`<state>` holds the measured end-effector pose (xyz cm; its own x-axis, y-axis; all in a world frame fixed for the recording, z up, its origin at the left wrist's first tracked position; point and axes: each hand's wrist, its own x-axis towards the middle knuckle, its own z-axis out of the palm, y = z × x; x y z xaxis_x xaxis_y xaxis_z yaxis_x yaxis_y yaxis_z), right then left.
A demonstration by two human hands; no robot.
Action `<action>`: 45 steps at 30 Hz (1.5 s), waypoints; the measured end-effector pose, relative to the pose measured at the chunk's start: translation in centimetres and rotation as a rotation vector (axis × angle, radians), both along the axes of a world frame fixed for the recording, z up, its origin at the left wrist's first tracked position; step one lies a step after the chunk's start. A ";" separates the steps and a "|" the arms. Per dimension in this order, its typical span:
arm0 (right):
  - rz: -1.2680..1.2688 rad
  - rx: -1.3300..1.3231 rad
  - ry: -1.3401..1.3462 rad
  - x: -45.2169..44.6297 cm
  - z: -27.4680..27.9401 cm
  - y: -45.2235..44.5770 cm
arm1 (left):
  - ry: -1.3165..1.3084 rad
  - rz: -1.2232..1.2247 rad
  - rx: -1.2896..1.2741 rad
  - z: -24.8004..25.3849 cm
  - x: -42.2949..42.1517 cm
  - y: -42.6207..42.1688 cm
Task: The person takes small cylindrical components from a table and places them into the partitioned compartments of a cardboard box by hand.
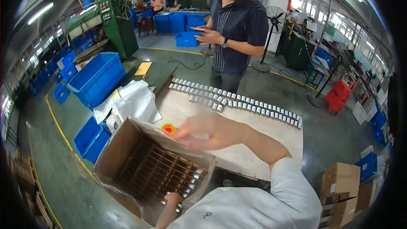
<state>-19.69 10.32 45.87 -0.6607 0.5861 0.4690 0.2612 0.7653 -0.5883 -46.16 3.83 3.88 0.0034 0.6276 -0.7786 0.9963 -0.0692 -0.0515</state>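
My right hand is over the near part of the pale table, smeared by motion; whether it holds anything cannot be made out. My left hand is down inside a large cardboard box, by several small metallic cylinders that stand in its divider grid. Its fingertips are too small to read clearly. Rows of similar silvery cylinders run along the table's far side. A yellow and red tape roll lies beside the box, left of my right hand.
Across the table stands a person holding a phone. White plastic sheeting lies at the table's left end. Blue crates are on the left, with a green machine behind. Cardboard boxes stand at right, and a fan stands behind the person.
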 end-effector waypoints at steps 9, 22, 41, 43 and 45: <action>-0.024 0.315 -0.052 6.1 3.8 -2.4 | 0.019 -0.044 -0.204 1.9 0.6 1.3; 0.203 -0.150 -0.485 15.7 -6.1 6.8 | 0.124 0.027 -0.208 2.5 3.3 1.5; 0.623 -0.469 -0.441 15.1 -19.3 5.6 | 0.000 0.047 -0.186 -0.7 10.8 2.8; 0.617 -0.470 -0.463 15.0 -19.3 5.7 | 0.007 0.061 -0.176 -0.1 11.3 3.0; 0.593 -0.473 -0.484 15.1 -19.4 5.9 | 0.009 0.067 -0.149 -1.1 10.8 2.6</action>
